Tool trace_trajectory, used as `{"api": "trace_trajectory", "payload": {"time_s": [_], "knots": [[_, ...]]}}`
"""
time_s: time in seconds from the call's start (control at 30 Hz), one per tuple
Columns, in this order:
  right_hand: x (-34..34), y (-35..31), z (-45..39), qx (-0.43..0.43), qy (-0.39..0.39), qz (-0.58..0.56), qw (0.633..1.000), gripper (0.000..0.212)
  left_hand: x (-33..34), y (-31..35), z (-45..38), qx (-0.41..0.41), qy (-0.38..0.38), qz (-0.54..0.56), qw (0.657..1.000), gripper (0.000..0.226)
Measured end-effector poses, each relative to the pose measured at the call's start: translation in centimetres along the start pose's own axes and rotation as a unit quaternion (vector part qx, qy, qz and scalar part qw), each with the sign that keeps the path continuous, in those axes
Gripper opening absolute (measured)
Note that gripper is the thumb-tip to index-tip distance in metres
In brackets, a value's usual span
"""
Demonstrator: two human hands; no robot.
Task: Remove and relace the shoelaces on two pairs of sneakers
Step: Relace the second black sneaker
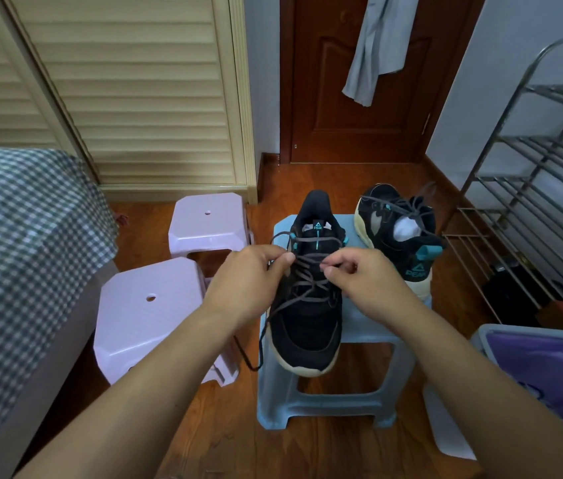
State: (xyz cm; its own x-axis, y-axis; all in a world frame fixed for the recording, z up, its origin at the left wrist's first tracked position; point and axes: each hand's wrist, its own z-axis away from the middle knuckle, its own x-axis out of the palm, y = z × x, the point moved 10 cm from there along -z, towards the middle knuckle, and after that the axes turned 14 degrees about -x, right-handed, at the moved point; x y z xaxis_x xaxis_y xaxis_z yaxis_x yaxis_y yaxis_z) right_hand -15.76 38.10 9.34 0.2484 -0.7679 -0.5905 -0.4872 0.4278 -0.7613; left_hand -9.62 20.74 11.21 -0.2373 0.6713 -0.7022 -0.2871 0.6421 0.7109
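Black sneaker (304, 326), grey laces (302, 271), blue stool (369, 326), checked bedcover (14, 219)

Dim, soft indoor lighting with a warm glow on the wooden floor (224, 426) and no hard shadows or glare, sharpest around the centre, slightly soft and grainy overall, with wide-angle distortion bending the louvred doors (128, 98) and metal rack (532, 188) at the edges.

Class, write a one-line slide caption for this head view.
Both hands pinch grey laces on a black sneaker.
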Motion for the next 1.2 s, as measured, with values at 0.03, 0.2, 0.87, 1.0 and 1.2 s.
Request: {"api": "trace_trajectory", "payload": {"time_s": [0.03, 0.2, 0.87, 1.0, 1.2], "knots": [[0.0, 0.0, 0.1, -0.004, -0.005, 0.004, 1.0, 0.007, -0.2, 0.0, 0.1, 0.007, 0.009, -0.004, 1.0, 0.025], [0.4, 0.1, 0.0, -0.015, 0.005, 0.004, 1.0, 0.008, -0.1, 0.6, 0.3, 0.025, 0.038, -0.039, 0.998, 0.022], [-0.4, -2.8, -0.1, -0.121, 0.053, 0.204, 0.97, 0.007, 0.7, 3.3, 0.8, 0.159, 0.113, -0.099, 0.976, 0.009], [-0.5, -1.7, -0.2, -0.102, 0.058, 0.165, 0.979, 0.014, 0.9, 3.3, 1.1, 0.156, 0.127, -0.129, 0.971, 0.012], [-0.7, -1.0, 0.1, -0.089, 0.051, 0.134, 0.986, 0.017, 0.8, 2.6, 0.8, 0.155, 0.135, -0.131, 0.97, 0.014]]}}
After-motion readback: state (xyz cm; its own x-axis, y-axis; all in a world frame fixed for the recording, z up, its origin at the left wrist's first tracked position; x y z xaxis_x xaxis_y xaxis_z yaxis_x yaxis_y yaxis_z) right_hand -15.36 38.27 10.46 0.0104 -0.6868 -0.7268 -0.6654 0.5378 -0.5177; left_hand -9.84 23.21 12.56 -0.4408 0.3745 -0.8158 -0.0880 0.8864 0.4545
